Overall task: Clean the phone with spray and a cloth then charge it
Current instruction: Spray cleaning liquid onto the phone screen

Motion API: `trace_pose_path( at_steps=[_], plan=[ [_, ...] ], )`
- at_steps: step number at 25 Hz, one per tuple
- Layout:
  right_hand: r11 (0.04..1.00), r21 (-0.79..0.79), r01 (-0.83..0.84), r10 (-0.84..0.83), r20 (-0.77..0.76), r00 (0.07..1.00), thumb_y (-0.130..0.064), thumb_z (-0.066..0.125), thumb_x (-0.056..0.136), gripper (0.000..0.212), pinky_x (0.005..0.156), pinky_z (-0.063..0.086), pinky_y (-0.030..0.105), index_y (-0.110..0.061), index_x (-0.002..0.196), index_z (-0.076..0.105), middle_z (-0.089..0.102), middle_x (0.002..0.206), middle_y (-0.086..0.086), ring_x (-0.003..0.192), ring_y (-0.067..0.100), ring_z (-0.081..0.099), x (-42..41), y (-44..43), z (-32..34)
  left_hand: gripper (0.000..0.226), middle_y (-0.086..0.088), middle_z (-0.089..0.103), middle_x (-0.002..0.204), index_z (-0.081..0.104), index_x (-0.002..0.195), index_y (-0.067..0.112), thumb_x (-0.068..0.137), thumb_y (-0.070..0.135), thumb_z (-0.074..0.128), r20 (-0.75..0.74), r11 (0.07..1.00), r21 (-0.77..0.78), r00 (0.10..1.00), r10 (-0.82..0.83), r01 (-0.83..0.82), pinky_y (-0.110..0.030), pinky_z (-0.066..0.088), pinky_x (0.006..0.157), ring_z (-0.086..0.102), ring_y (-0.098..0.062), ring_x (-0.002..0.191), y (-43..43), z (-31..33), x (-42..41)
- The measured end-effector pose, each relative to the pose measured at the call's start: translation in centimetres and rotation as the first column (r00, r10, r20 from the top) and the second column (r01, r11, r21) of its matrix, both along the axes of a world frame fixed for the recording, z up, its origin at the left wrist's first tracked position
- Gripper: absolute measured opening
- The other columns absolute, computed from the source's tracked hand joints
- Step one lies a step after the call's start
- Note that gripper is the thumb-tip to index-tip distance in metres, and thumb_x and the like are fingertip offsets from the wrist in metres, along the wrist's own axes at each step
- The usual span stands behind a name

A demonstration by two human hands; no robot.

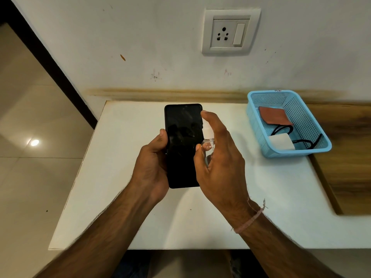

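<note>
My left hand (152, 163) grips a black phone (183, 137) by its lower left edge, screen up and dark, above the white table (200, 217). My right hand (218, 155) holds a small clear spray bottle (208, 142) with a white nozzle right beside the phone's right edge; the forefinger rests on top of the nozzle, which faces the screen. A folded brown cloth (275, 115) lies in the blue basket (259, 121) at the right, together with a white charger block (281, 141) and its black cable (303, 141).
A white wall socket with a switch (229, 32) is mounted on the wall above the table's back. A wooden surface (345, 157) adjoins the table on the right. Tiled floor lies to the left of the table.
</note>
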State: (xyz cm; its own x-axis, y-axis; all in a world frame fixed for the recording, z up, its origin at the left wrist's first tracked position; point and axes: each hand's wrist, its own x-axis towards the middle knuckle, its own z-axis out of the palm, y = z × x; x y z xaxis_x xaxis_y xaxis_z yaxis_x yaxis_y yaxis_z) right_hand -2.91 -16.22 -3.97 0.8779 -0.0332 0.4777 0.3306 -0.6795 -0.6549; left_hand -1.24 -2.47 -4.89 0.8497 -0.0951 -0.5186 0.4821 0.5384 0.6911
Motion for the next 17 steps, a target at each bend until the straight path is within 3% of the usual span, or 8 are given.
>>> trace_pose_path(
  at_steps=[9, 15, 17],
  plan=[
    [1.0, 0.013, 0.001, -0.001, -0.007, 1.0, -0.017, 0.066, 0.088, 0.062, 0.065, 0.057, 0.017, -0.032, 0.137, 0.032, 0.059, 0.118, 0.002, 0.071, 0.013, 0.063, 0.03, -0.04, -0.19, 0.044, -0.009, 0.072, 0.124, 0.069, 0.127, 0.023, 0.1, 0.052, 0.048, -0.002, 1.0, 0.009, 1.0, 0.007, -0.007, -0.051, 0.056, 0.096, 0.071, -0.034, 0.11, -0.07, 0.06, -0.02],
    [0.999, 0.032, 0.003, -0.003, -0.016, 1.0, -0.014, 0.064, 0.089, 0.062, 0.061, 0.059, 0.026, -0.033, 0.138, 0.031, 0.058, 0.117, -0.001, 0.069, 0.013, 0.061, -0.06, -0.06, -0.01, 0.046, -0.01, 0.071, 0.126, 0.067, 0.129, 0.022, 0.099, 0.052, 0.048, -0.008, 1.0, 0.005, 1.0, 0.004, -0.004, -0.055, 0.052, 0.101, 0.069, -0.036, 0.113, 0.06, 0.0, 0.01],
    [0.999, 0.04, -0.001, 0.001, -0.008, 1.0, -0.012, 0.064, 0.088, 0.064, 0.062, 0.057, 0.02, -0.032, 0.14, 0.032, 0.058, 0.116, 0.001, 0.072, 0.017, 0.06, -0.08, -0.08, -0.01, 0.046, -0.01, 0.071, 0.127, 0.067, 0.129, 0.022, 0.099, 0.052, 0.049, -0.005, 1.0, -0.001, 1.0, 0.009, -0.009, -0.055, 0.052, 0.101, 0.068, -0.036, 0.114, 0.1, -0.01, 0.03]
  ],
)
